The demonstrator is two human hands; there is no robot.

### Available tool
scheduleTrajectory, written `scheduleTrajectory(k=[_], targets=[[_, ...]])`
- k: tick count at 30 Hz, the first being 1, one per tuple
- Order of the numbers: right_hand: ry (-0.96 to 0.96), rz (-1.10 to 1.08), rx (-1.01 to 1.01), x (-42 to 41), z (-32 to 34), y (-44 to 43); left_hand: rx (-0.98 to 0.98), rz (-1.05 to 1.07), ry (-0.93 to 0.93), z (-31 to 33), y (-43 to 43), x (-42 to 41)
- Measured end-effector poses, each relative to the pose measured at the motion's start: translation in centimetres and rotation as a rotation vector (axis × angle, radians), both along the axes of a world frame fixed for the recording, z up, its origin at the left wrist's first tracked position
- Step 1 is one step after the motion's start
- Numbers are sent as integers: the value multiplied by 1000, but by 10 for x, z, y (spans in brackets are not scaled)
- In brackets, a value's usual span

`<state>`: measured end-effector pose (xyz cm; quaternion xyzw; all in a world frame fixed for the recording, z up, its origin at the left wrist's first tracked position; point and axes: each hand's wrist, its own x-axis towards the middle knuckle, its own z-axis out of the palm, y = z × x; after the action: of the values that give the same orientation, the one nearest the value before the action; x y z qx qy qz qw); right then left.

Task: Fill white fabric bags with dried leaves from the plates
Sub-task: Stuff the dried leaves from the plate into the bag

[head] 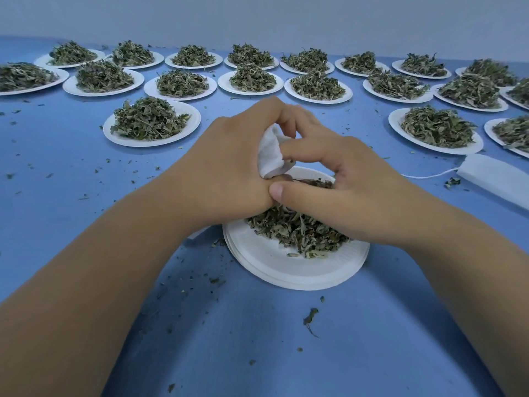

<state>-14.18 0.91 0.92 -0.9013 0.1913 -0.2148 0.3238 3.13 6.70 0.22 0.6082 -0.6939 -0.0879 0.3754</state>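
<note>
White fabric bag (pixel 272 156), gripped by both hands just above the nearest plate (pixel 286 267) of dried leaves (pixel 294 227).
The left hand (pixel 229 167) curls round the bag; the right hand (pixel 349 179) pinches its mouth with bent forefinger and thumb. Further heaped plates (pixel 151 121) stand behind on the blue table (pixel 257 339).

Two arms show, the left arm (pixel 94 270) and the right arm (pixel 446 262). Both are bare as far up as can be seen. The left hand (pixel 229 156) and the right hand (pixel 352 179) are bare too. The arms look smooth. The fingers (pixel 303 151) are short with round tips. One thumbnail (pixel 276 191) shows on the right hand. It is cut short, and it is clean and plain. The rest of the person is out of sight.
</note>
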Motion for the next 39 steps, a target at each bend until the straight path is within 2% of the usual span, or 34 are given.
scheduleTrajectory(k=[4,8,13,17,19,21,26,32,34,38,39], targets=[[45,60,21,0,-2,-1,-13,-29,-51,0,1,-1],[-94,6,127,-1,-4,-5,-40,-52,-26,3,4,0],[-218,-78,113,3,-11,-8,-24,-63,35,6,5,0],[-459,-187,151,4,-8,-12,107,47,-68,7,4,16],[-498,-208,160,2,-7,-14,207,132,-133,6,1,23],[-459,-202,192,0,-6,-14,229,170,-116,3,-3,26],[-181,-195,173,-6,-5,-14,182,146,-26,1,-5,26],[-94,-150,176,-5,-4,-14,83,64,72,2,-2,17],[-110,-151,176,-5,-6,-16,77,58,68,2,-2,16],[-358,-194,227,-8,-4,-19,31,128,57,4,-4,24],[-371,-207,226,-9,-4,-21,22,133,77,4,-4,25]])
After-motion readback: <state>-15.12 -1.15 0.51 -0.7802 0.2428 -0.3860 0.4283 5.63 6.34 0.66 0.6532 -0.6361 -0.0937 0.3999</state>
